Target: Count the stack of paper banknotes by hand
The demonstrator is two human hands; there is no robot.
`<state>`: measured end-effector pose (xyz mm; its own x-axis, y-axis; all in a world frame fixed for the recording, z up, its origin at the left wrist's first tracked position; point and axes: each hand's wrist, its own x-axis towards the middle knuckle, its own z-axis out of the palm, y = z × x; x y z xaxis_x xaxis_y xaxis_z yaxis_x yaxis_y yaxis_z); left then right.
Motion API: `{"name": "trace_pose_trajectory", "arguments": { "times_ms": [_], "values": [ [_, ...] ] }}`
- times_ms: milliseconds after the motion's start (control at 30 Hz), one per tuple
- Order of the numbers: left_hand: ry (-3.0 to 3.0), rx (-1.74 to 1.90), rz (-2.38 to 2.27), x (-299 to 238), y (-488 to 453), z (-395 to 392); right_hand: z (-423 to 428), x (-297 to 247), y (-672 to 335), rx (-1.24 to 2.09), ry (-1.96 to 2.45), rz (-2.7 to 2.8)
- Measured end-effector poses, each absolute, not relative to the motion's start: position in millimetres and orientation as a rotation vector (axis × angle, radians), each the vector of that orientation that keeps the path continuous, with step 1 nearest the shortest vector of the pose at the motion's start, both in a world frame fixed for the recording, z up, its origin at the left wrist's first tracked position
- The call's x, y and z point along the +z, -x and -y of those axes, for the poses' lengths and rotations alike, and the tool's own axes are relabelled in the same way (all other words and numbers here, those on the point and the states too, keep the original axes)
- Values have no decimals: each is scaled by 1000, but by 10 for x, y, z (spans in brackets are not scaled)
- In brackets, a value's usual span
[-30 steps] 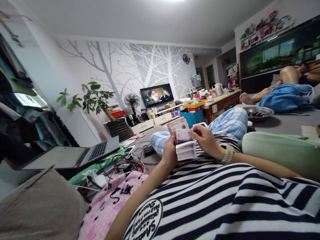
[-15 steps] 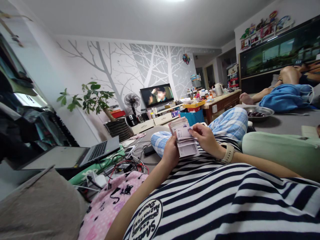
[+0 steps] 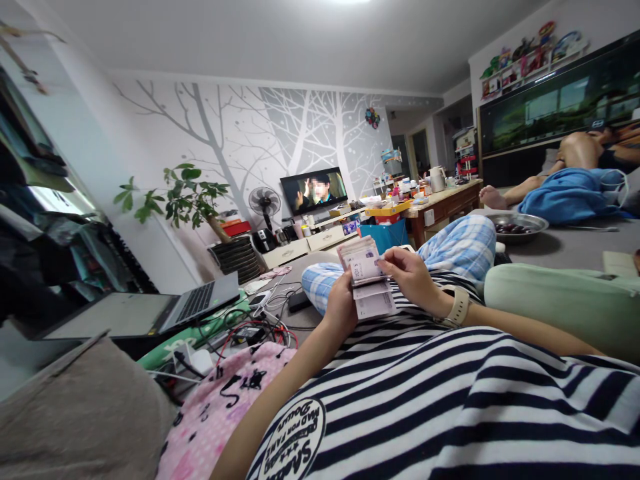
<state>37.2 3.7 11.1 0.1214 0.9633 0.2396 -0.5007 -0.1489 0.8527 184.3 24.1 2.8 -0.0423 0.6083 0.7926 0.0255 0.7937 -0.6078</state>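
Observation:
A stack of pale purple banknotes (image 3: 364, 265) is held over my lap, with several edges fanned at its top. My left hand (image 3: 342, 300) is closed around the stack's left side, thumb on the front. The lower parts of some notes hang down below the fingers. My right hand (image 3: 410, 277) pinches the right edge of the front note, its thumb and forefinger together. On the right wrist is a cream watch band (image 3: 459, 305). The backs of the notes are hidden.
An open laptop (image 3: 205, 300) stands at the left beside tangled cables (image 3: 260, 327) and a black pouch-like thing (image 3: 299, 302). A metal bowl (image 3: 535, 230) with dark round fruit sits to the right. Beyond it lies another person's leg (image 3: 525, 190). A green cushion (image 3: 555, 293) is nearby.
The front note and the hanging lower parts have shifted slightly. My right fingers stay at the stack's right edge, and both arms are almost still. The television picture differs.

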Motion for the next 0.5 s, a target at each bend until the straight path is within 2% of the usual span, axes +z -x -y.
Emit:
{"name": "trace_pose_trajectory", "arguments": {
  "times_ms": [167,500],
  "values": [
    [-1131,1469,-635,107,-350,-39,-175,12,-1829,499,450,1594],
    [-912,1463,-627,88,-294,-139,-95,26,-1835,387,438,1722]
  ]
}}
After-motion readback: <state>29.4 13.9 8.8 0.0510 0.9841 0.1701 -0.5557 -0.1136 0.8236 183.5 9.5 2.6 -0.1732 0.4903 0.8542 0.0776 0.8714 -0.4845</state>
